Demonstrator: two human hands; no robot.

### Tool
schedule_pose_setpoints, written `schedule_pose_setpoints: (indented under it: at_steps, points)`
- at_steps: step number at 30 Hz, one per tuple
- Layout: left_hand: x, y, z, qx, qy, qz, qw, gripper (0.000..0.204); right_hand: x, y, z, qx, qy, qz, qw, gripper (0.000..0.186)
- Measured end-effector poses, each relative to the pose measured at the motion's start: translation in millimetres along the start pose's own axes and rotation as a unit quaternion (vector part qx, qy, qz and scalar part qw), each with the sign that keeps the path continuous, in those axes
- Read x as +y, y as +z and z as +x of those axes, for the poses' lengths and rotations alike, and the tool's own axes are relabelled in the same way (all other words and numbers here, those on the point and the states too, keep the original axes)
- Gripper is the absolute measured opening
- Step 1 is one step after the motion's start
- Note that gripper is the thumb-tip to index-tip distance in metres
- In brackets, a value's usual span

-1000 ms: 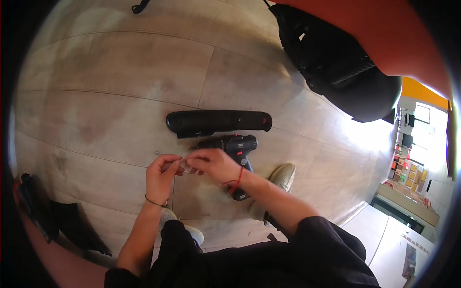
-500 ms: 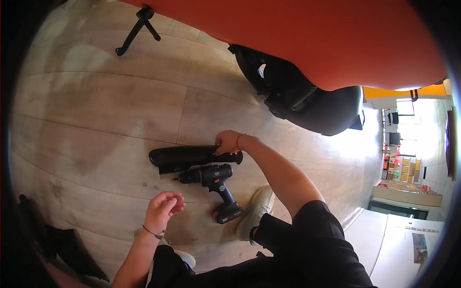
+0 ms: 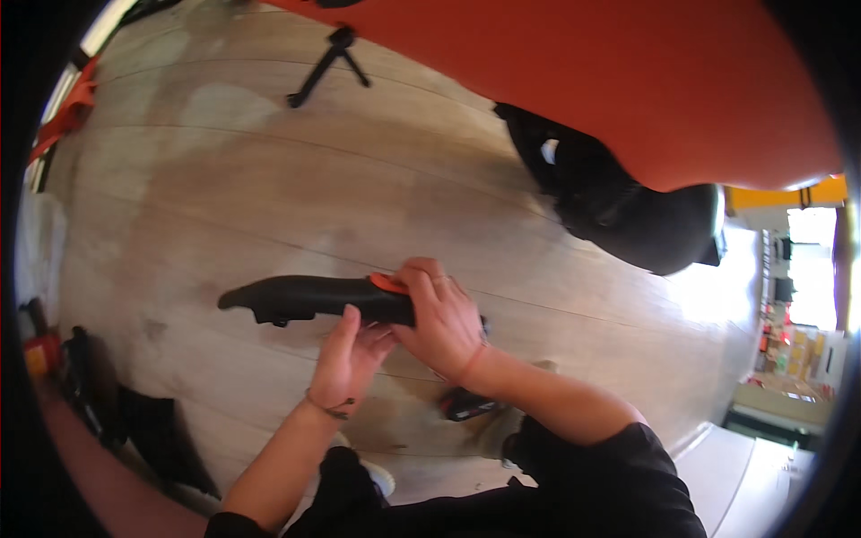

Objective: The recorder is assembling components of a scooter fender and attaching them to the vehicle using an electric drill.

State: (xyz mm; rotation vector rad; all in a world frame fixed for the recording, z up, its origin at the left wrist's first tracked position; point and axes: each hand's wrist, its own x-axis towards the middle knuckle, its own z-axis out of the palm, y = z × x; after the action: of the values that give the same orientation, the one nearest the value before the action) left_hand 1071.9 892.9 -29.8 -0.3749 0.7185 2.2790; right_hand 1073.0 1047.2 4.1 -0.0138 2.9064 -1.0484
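Observation:
A long black moulded plastic panel is held above the floor, lying roughly level, with a tapered left end and a small tab below. An orange patch shows on its upper edge. My right hand is wrapped over the panel's right end and hides it. My left hand grips the lower edge near the middle, its thumb up against the panel and its fingers partly hidden. Beneath my right forearm the black cordless drill lies on the floor, mostly covered; its battery shows.
A large orange-red body panel of a vehicle fills the top right, with a black wheel section under it. A black stand reaches the wooden floor. Dark parts lie at lower left, and a white cabinet stands at lower right.
The black panel has been lifted off the floor and turned, showing the orange patch. My left hand has moved right and up onto it. The view has shifted left.

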Motion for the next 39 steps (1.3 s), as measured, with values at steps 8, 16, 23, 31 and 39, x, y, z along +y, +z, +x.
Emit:
schedule_pose_setpoints:
  at_steps: [8, 16, 23, 31, 39]
  points:
    - [20, -10, -24, 0.029, 0.086, -0.033, 0.995, 0.033, -30, 4, -26, 0.089, -0.155, 0.134, 0.975, 0.045]
    - [22, -25, -32, 0.035, 0.112, -0.089, 0.989, 0.048, -44, 34, -50, -0.012, -0.2, 0.175, 0.964, 0.025]
    - [22, -24, -43, -0.008, 0.094, 0.025, 0.995, 0.06, -71, 79, -45, 0.074, 0.183, 0.576, 0.794, 0.03]
    - [21, -20, -36, -0.02, 0.163, 0.035, 0.986, 0.053, -83, 95, -39, 0.152, 0.266, 0.532, 0.79, 0.021]
    - [26, -20, -36, 0.006, 0.149, 0.017, 0.989, 0.052, -73, 103, -44, 0.16, 0.262, 0.53, 0.791, 0.021]
